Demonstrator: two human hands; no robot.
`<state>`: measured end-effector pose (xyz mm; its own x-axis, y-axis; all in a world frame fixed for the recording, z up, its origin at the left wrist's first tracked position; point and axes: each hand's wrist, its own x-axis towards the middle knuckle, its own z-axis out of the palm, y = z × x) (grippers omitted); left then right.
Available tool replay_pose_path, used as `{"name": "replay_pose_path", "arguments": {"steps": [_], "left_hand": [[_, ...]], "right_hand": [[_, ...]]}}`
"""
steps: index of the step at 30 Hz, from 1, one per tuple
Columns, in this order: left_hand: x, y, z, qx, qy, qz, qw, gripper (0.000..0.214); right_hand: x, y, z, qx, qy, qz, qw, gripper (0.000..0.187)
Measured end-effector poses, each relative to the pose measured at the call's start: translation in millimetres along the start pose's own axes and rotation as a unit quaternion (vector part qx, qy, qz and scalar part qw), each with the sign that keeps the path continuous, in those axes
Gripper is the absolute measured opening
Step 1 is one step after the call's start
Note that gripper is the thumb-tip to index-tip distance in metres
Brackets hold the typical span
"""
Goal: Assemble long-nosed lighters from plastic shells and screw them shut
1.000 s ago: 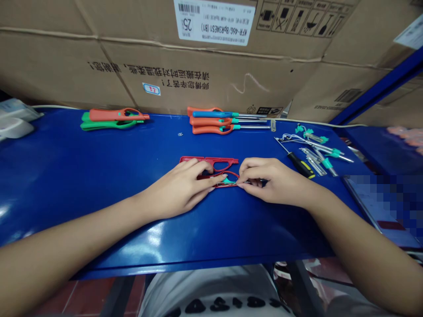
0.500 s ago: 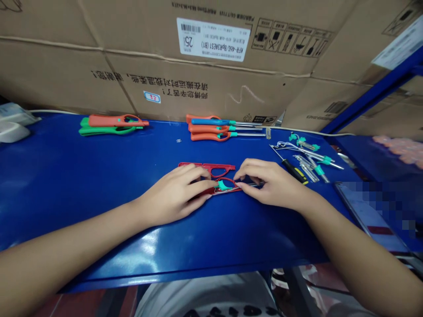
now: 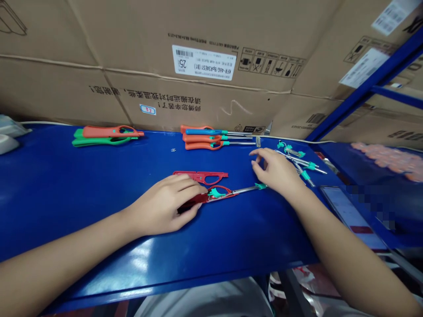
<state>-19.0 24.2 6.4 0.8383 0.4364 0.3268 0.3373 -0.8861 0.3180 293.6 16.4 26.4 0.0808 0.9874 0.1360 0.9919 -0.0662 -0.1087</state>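
Note:
My left hand (image 3: 168, 201) is closed around the handle of an opened red gas lighter (image 3: 200, 200) lying on the blue table. A green trigger (image 3: 217, 193) sits in the lighter's loop. From its right end runs a metal tube (image 3: 245, 189) with a green piece (image 3: 261, 186) at its far end. The matching red half shell (image 3: 197, 177) lies just behind, partly covered by my left fingers. My right hand (image 3: 276, 169) is raised to the right of the lighter, fingers apart and holding nothing, close to a pile of metal tubes and green parts (image 3: 310, 166).
Several orange lighters (image 3: 200, 145) and a blue one (image 3: 203, 131) lie along the back. Orange (image 3: 105, 131) and green (image 3: 82, 141) handles are stacked at the back left. Tiny metal pins (image 3: 173, 150) lie between. A phone (image 3: 346, 211) rests at right. Cardboard (image 3: 132, 44) stands behind the table.
My right hand has let go of the lighter's tube end and moved right and up. My left hand still holds the handle. The camera view has shifted slightly.

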Motion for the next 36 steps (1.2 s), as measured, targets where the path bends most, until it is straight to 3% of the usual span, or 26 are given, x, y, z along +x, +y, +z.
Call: {"name": "replay_pose_path", "arguments": {"steps": [6,10,17,25,28,30,32,34,36], "left_hand": [[-1,-2,-0.4,-0.002,-0.008,-0.001,1.0,0.021],[1,-2,0.2,-0.019,-0.001,-0.002,1.0,0.021],[0,-6,4.6,-0.025,0.018,-0.002,1.0,0.026],[-3,-9,6.2,0.097,0.056,0.054,0.992,0.025],[-2,-8,6.1,0.131,0.044,0.074,0.988,0.027],[-1,-7,6.0,0.127,0.037,0.067,0.989,0.026],[-1,-6,6.1,0.11,0.034,0.048,0.992,0.024],[0,-5,6.3,0.087,0.032,0.023,0.995,0.023],[0,-4,6.5,0.063,0.032,0.004,0.998,0.022]], "right_hand": [[11,40,-17,-0.114,-0.035,0.187,0.975,0.029],[18,59,-17,-0.135,-0.092,0.232,0.959,0.028],[22,60,-14,-0.129,-0.115,0.239,0.955,0.025],[14,47,-21,-0.098,-0.031,0.174,0.979,0.021],[9,33,-21,0.005,0.065,0.076,0.995,0.018],[3,18,-17,0.155,0.14,0.003,0.978,0.015],[-5,0,-12,0.313,0.13,-0.033,0.94,0.017],[-14,-18,-6,0.459,0.064,-0.064,0.884,0.025],[-24,-32,-1,0.542,0.002,-0.095,0.835,0.026]]}}
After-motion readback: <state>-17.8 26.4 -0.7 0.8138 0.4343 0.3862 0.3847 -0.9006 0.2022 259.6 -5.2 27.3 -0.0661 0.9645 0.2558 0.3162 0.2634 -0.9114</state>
